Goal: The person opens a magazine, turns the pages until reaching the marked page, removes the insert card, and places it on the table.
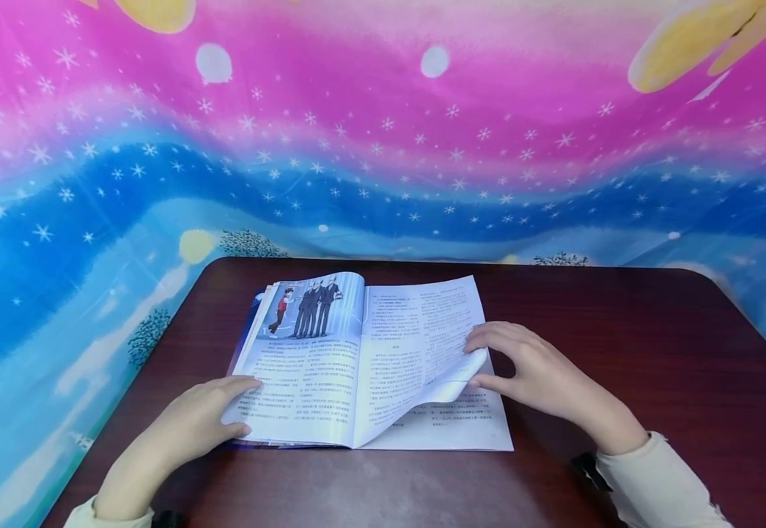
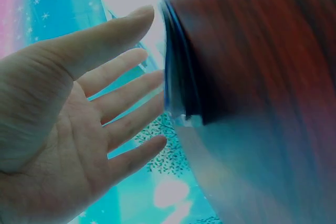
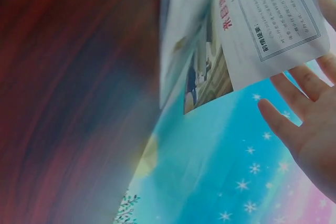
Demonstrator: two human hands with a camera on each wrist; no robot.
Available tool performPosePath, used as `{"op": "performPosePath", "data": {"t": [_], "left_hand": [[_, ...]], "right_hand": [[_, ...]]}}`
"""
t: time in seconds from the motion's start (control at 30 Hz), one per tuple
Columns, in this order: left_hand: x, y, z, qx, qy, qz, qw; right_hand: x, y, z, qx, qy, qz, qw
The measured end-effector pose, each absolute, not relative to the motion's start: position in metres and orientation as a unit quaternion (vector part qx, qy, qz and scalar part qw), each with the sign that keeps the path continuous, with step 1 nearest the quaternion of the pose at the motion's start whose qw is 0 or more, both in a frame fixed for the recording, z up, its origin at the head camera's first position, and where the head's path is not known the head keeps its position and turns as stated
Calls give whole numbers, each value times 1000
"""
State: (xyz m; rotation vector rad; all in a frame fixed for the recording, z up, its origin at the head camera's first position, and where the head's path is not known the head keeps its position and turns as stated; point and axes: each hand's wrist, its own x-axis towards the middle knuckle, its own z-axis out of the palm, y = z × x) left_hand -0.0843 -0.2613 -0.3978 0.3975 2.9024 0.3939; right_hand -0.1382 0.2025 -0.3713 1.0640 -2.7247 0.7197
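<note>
An open magazine lies on the table, with a picture of suited figures at the top of its left page. My left hand rests at that page's outer edge, its fingers loosely extended in the left wrist view beside the magazine's edge. On the other side, my right hand pinches the outer edge of a right-hand page between thumb and fingers. The page's lower corner curls up, and part of the page beneath shows. Its underside, with a boxed text and a picture, faces the right wrist view.
The dark reddish wooden table has rounded far corners. Behind it hangs a pink and blue cloth with snowflakes, close to the far edge. Light sleeves cover both forearms.
</note>
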Motion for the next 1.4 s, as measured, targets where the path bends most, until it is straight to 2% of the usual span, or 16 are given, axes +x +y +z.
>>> {"op": "performPosePath", "data": {"t": [0.23,0.47,0.8,1.13,1.4], "left_hand": [[-83,-242,-385,154,975,150,58],[-86,-203,-367,181,966,186,-5],[-92,-166,-349,252,943,216,-34],[-94,-143,-334,286,925,245,-40],[-95,-126,-330,345,894,263,-115]], "right_hand": [[-141,188,-361,354,-893,259,102],[-143,174,-351,350,-889,270,120],[-141,154,-340,346,-886,279,129],[-143,138,-330,372,-875,269,156],[-142,132,-325,373,-875,263,163]]}}
